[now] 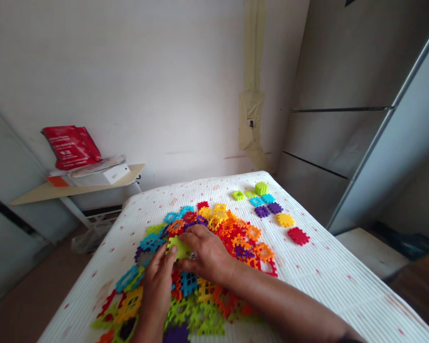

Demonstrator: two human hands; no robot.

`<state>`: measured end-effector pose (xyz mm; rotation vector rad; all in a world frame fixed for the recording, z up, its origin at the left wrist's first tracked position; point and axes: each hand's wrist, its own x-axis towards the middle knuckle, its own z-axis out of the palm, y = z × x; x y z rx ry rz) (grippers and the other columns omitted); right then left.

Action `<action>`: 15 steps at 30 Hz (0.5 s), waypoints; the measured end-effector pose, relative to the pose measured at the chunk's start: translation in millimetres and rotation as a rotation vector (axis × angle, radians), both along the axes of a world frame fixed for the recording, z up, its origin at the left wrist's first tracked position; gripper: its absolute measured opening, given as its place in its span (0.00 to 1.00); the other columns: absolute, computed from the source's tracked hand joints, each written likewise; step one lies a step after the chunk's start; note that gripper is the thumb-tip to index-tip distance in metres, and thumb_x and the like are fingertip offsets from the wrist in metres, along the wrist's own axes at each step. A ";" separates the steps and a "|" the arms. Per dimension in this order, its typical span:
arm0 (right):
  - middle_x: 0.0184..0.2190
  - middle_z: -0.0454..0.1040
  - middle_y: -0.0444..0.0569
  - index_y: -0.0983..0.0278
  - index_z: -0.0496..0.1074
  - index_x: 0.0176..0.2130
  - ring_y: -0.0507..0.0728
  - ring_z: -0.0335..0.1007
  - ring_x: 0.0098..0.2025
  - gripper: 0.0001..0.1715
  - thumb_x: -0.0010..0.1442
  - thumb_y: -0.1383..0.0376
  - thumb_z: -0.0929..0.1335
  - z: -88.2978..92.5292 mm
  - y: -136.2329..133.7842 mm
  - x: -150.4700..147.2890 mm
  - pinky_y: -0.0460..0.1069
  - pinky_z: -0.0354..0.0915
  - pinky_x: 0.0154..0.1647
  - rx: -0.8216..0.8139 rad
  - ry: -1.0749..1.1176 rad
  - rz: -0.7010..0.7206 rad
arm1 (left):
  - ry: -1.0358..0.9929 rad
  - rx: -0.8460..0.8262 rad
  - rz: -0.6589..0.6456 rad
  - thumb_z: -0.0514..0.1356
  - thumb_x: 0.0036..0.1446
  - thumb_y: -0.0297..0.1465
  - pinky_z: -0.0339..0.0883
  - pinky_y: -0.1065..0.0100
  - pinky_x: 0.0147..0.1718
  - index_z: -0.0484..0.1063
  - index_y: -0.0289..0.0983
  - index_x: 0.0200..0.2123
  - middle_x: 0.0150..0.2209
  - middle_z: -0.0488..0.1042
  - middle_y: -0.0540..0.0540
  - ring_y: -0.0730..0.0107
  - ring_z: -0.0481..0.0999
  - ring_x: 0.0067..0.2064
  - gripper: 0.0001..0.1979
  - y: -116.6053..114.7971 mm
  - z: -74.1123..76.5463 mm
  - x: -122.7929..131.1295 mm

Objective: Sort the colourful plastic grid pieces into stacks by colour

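Observation:
A large pile of toothed plastic pieces [200, 309] in red, orange, yellow, green, blue and purple lies on the white table cover. Over its middle, my left hand [159, 278] and my right hand [207, 252] hold one light green piece [178, 248] between them, the left at its near left edge, the right at its right side. Sorted pieces stand apart at the back right: a green stack [261, 188], blue pieces [268, 198], purple pieces [275, 207], a yellow piece [285, 219] and a red piece [298, 236].
Beyond the table is a pale wall [164, 85] with a taped socket [250, 123]. At the left, a small side table [136, 172] bears a red package [71, 147] and a white box [110, 175]. A grey refrigerator [329, 138] stands at the right.

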<state>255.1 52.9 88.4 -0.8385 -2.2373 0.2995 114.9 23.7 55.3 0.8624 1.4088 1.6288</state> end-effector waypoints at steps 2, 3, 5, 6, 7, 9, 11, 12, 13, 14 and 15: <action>0.46 0.68 0.53 0.64 0.66 0.49 0.59 0.64 0.47 0.27 0.52 0.56 0.69 0.0 0.1 -0.2 0.51 0.63 0.48 0.001 0.003 -0.002 | -0.096 0.025 -0.066 0.66 0.40 0.41 0.69 0.69 0.34 0.73 0.38 0.41 0.36 0.76 0.46 0.63 0.74 0.39 0.23 0.4 1.4 2.4; 0.47 0.68 0.53 0.65 0.66 0.50 0.59 0.64 0.47 0.27 0.52 0.57 0.68 0.3 0.3 -0.1 0.51 0.63 0.48 0.000 0.004 0.004 | -0.164 0.043 -0.106 0.65 0.41 0.41 0.69 0.69 0.34 0.73 0.38 0.40 0.37 0.76 0.46 0.63 0.74 0.39 0.22 0.6 3.0 3.6; 0.46 0.68 0.54 0.66 0.66 0.50 0.58 0.64 0.47 0.27 0.52 0.57 0.68 1.0 0.9 0.5 0.51 0.63 0.48 -0.012 0.021 0.020 | -0.306 0.072 -0.189 0.63 0.45 0.43 0.70 0.68 0.32 0.72 0.38 0.40 0.37 0.76 0.46 0.63 0.74 0.39 0.20 0.8 7.3 5.7; 0.46 0.69 0.54 0.66 0.66 0.50 0.58 0.65 0.47 0.27 0.52 0.57 0.69 1.5 1.4 0.9 0.50 0.63 0.48 -0.025 0.038 0.027 | -0.366 0.076 -0.225 0.61 0.46 0.44 0.70 0.68 0.31 0.72 0.38 0.39 0.37 0.76 0.46 0.63 0.74 0.38 0.20 0.8 9.3 6.3; 0.45 0.69 0.53 0.66 0.66 0.50 0.58 0.65 0.47 0.27 0.52 0.58 0.69 2.1 1.8 1.2 0.50 0.63 0.48 -0.044 0.059 0.032 | -0.413 0.073 -0.255 0.60 0.47 0.45 0.70 0.68 0.30 0.72 0.38 0.39 0.36 0.76 0.45 0.63 0.74 0.38 0.20 0.8 10.9 6.7; 0.44 0.70 0.52 0.65 0.67 0.49 0.57 0.66 0.45 0.27 0.50 0.59 0.70 3.5 2.8 1.8 0.50 0.63 0.47 -0.100 0.111 0.041 | -0.471 0.053 -0.300 0.59 0.48 0.46 0.70 0.68 0.30 0.72 0.39 0.38 0.35 0.76 0.46 0.65 0.75 0.36 0.19 0.3 12.3 6.7; 0.43 0.70 0.51 0.65 0.67 0.49 0.56 0.67 0.43 0.27 0.49 0.61 0.71 5.4 3.9 2.8 0.49 0.64 0.45 -0.176 0.164 0.048 | -0.488 0.038 -0.297 0.59 0.49 0.45 0.70 0.69 0.29 0.72 0.40 0.38 0.36 0.76 0.47 0.67 0.75 0.36 0.18 -0.6 11.6 6.4; 0.42 0.71 0.50 0.64 0.67 0.48 0.55 0.67 0.42 0.27 0.48 0.63 0.71 6.5 4.8 3.7 0.49 0.65 0.44 -0.207 0.188 0.051 | -0.480 0.035 -0.275 0.59 0.49 0.44 0.69 0.70 0.29 0.72 0.41 0.40 0.38 0.75 0.48 0.68 0.74 0.36 0.17 -1.1 10.9 6.1; 0.42 0.71 0.49 0.64 0.67 0.48 0.55 0.67 0.42 0.27 0.48 0.64 0.71 7.5 6.2 5.0 0.49 0.65 0.44 -0.225 0.208 0.057 | -0.461 0.037 -0.248 0.60 0.48 0.42 0.69 0.71 0.29 0.71 0.42 0.41 0.40 0.75 0.48 0.70 0.74 0.36 0.17 -1.8 10.3 5.8; 0.42 0.70 0.49 0.63 0.67 0.48 0.55 0.67 0.42 0.27 0.47 0.66 0.71 8.4 8.0 6.8 0.49 0.64 0.44 -0.226 0.222 0.065 | -0.434 0.045 -0.223 0.61 0.47 0.40 0.69 0.72 0.29 0.71 0.43 0.43 0.42 0.74 0.49 0.71 0.74 0.37 0.18 -2.3 10.0 5.4; 0.42 0.70 0.49 0.63 0.67 0.48 0.55 0.66 0.44 0.27 0.47 0.67 0.71 9.1 10.3 8.9 0.50 0.64 0.46 -0.211 0.229 0.076 | -0.404 0.054 -0.202 0.62 0.46 0.39 0.68 0.73 0.28 0.70 0.44 0.44 0.43 0.74 0.50 0.72 0.74 0.37 0.19 -2.8 10.2 5.1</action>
